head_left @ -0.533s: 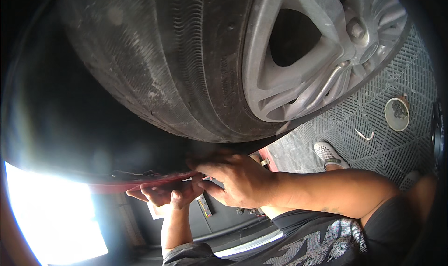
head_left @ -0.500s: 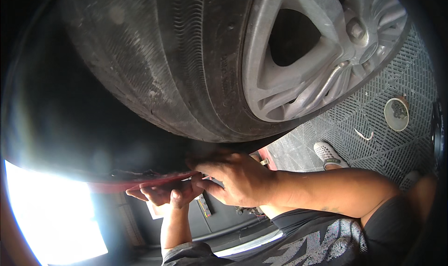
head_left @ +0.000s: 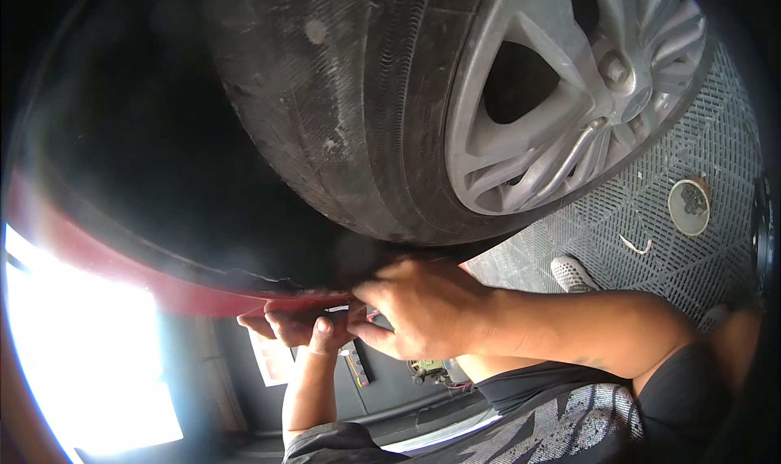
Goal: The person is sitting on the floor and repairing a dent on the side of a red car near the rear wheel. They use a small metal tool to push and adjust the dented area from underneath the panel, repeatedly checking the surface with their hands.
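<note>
Right hand [head_left: 423, 305] curled over the lower lip of the red fender edge [head_left: 203, 297], fingers bent and pressing where black liner meets paint; whether anything small sits pinched inside that curl, cannot tell. Left hand [head_left: 305, 327] cupped just beneath and to the left, thumb up, fingertips closed against the underside of the same lip. Fender edge thus caught between the 2 hands, running off leftward from the grip. Directly above the knuckles, nearly touching, the worn tyre [head_left: 342, 114]; further right, the silver alloy wheel [head_left: 569, 98]. Below right of the grip, grey grid floor [head_left: 651, 252] with a round dish [head_left: 689, 207] and a white shoe [head_left: 572, 274]. Likely risks: knuckles scraped against tread in so tight a gap; thin lip cutting fingertips; liner tearing under a hard pull.
</note>
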Demonstrator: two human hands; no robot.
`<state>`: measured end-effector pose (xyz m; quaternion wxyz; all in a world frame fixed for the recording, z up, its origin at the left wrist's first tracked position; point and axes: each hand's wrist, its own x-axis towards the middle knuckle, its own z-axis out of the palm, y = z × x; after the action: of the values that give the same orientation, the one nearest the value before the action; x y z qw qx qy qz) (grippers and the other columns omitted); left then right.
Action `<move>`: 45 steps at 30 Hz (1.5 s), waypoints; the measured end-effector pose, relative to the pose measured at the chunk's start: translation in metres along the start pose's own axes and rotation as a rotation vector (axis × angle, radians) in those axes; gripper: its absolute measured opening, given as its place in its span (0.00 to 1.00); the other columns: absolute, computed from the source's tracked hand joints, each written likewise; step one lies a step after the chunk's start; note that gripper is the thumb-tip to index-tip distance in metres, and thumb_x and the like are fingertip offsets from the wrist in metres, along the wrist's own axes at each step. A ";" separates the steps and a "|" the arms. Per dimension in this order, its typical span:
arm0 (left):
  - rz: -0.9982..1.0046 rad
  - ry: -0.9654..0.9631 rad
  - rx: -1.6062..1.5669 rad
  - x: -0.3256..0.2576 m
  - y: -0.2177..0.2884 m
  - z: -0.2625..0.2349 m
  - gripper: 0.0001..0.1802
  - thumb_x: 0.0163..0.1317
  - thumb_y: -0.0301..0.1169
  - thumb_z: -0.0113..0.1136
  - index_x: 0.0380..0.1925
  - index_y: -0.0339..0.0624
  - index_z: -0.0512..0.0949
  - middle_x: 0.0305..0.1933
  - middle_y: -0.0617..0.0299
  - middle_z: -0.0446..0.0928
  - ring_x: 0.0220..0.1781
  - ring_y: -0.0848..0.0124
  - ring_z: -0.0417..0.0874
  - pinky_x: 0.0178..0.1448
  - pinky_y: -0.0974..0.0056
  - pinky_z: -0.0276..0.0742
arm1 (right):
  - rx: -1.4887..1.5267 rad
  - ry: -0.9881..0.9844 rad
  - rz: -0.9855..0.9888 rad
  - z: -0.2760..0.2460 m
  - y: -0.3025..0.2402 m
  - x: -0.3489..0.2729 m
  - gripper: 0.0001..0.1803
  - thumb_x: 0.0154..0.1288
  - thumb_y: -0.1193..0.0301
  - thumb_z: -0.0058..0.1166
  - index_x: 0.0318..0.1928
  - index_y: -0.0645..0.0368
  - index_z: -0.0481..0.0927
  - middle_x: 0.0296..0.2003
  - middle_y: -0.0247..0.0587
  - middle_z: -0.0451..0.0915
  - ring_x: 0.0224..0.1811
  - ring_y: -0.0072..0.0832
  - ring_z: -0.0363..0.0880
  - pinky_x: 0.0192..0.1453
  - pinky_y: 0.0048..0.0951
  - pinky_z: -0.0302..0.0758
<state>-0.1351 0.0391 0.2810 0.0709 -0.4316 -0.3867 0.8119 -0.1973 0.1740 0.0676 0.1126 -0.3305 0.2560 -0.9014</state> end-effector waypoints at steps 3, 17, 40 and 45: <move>-0.040 0.004 -0.034 0.002 0.003 0.002 0.37 0.72 0.51 0.58 0.74 0.44 0.64 0.70 0.53 0.69 0.70 0.59 0.67 0.71 0.43 0.68 | -0.059 0.235 -0.071 0.001 -0.013 0.003 0.15 0.65 0.66 0.64 0.45 0.63 0.80 0.37 0.52 0.85 0.39 0.48 0.85 0.47 0.47 0.82; -0.764 0.154 -0.955 0.000 0.007 0.003 0.39 0.69 0.49 0.63 0.72 0.38 0.65 0.65 0.51 0.72 0.63 0.58 0.72 0.66 0.46 0.73 | 0.249 0.310 -0.033 -0.003 -0.019 0.024 0.22 0.63 0.71 0.69 0.56 0.64 0.81 0.47 0.57 0.85 0.47 0.54 0.87 0.51 0.46 0.83; -0.587 0.137 -0.916 -0.047 0.014 -0.001 0.42 0.64 0.45 0.72 0.67 0.27 0.65 0.57 0.47 0.78 0.51 0.58 0.81 0.58 0.51 0.81 | 0.677 0.189 0.309 0.032 0.033 -0.002 0.19 0.61 0.75 0.69 0.52 0.68 0.85 0.48 0.52 0.88 0.53 0.38 0.87 0.65 0.38 0.79; -0.556 0.116 -0.867 -0.058 0.011 -0.005 0.43 0.63 0.44 0.73 0.67 0.25 0.65 0.55 0.46 0.79 0.49 0.58 0.83 0.56 0.52 0.83 | 0.859 0.031 0.472 0.015 0.030 -0.001 0.19 0.66 0.72 0.68 0.54 0.69 0.83 0.51 0.52 0.87 0.53 0.36 0.86 0.64 0.39 0.79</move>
<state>-0.0930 0.0081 0.3097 0.1200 -0.3466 -0.7831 0.5022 -0.1857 0.1431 0.0608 0.4363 -0.1734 -0.0694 -0.8802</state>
